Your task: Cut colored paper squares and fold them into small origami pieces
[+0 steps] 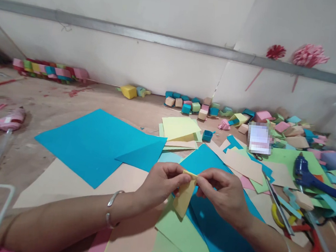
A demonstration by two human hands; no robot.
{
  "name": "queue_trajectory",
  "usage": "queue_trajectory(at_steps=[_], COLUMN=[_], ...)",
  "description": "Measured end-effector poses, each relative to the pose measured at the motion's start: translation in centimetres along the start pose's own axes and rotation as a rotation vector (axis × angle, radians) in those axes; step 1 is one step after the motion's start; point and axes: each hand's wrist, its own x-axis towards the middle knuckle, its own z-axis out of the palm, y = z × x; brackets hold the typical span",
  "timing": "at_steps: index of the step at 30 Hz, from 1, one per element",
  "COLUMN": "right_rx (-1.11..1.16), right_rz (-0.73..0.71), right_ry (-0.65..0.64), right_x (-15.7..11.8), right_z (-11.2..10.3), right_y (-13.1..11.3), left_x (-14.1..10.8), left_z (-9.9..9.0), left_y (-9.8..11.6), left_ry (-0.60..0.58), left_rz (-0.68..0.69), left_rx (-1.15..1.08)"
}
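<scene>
Between both hands hangs a small yellow piece of paper (183,201), its top edge folded over in a narrow strip. My left hand (167,179) pinches the fold's left end between thumb and fingers. The right end is pinched by my right hand (222,190). Below the hands lie light green sheets (183,238) and a large blue sheet (220,230). Another blue sheet (94,146) spreads out to the left on top of beige paper (46,183). A stack of pale yellow sheets (179,128) lies beyond the hands.
Scissors with yellow handles (276,215) and a blue glue gun (300,166) lie at right among paper scraps. A pink glue gun (14,121) lies at left. Small folded paper boxes (188,104) line the wall. A white metal frame (8,197) stands at lower left.
</scene>
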Motion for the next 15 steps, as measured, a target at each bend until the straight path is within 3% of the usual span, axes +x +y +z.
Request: queue_trajectory(at_steps=[8,12,15], right_rx=[0.055,0.110,0.127], right_rz=[0.108,0.148,0.143], right_ry=[-0.150,-0.042,0.072], right_x=[0.5,0.8,1.5], right_z=[-0.3,-0.5,-1.1], right_y=[-0.1,0.2,0.5], left_x=[0.5,0.6,0.7], left_z=[-0.1,0.1,0.1], left_y=[-0.7,-1.2,-1.7], left_ry=[-0.016,-0.129,-0.147], left_rz=[-0.025,-0.155,-0.223], left_rx=[0.011,-0.139,-0.229])
